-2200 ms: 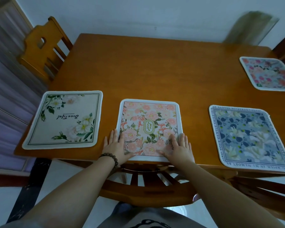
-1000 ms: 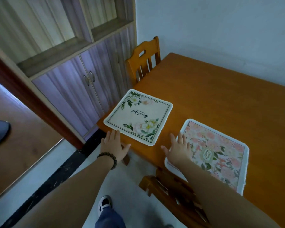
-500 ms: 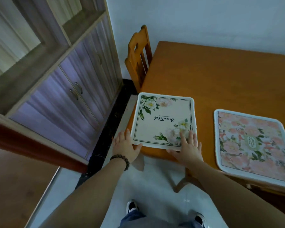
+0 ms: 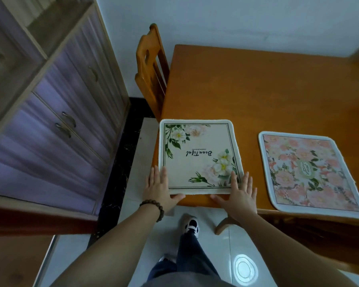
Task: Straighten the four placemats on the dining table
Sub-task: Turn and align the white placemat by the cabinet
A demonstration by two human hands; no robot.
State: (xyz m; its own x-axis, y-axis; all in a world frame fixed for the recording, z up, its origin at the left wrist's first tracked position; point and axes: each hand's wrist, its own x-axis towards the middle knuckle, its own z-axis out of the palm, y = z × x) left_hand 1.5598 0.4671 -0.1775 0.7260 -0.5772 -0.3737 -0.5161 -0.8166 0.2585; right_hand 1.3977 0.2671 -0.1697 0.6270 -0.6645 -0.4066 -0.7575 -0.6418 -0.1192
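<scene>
Both hands lie flat and open, left hand [image 4: 158, 188] and right hand [image 4: 239, 192] bracketing the cream mat's [image 4: 199, 156] lower corners at frame centre, likely to square it with the counter [image 4: 257, 85] edge.

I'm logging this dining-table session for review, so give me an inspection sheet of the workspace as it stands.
Surface: wooden dining table, bare beyond the mats.
Job's things: cream placemat at the near left corner; pink floral placemat to its right; other two out of view.
Clutter: nothing seen.
Grippers: left hand flat, open, at the cream mat's near left corner; right hand flat, open, at its near right corner.
Cables: nothing seen.
Surroundings: wooden chair, cabinet, white wall.
</scene>
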